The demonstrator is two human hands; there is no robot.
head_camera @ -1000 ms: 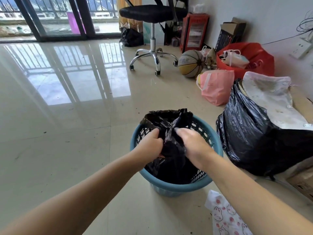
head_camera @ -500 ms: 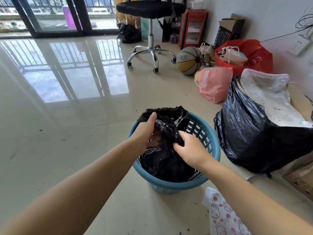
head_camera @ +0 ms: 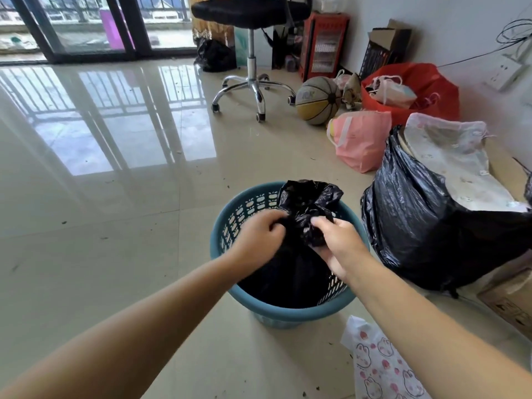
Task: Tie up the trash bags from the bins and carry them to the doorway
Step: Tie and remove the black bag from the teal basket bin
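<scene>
Bag neck (head_camera: 309, 207) was gathered above the blue bin (head_camera: 283, 311), pinched from both sides: left hand (head_camera: 260, 233) and right hand (head_camera: 336, 243) each closed on black film, likely so 2 ends could be knotted; bag body was kept seated in the bin for support

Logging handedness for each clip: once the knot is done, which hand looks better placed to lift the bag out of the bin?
Probably the right hand: it grips the bunched neck of the bag, while the left hand pinches only its side. The bin sits directly below both.
</scene>
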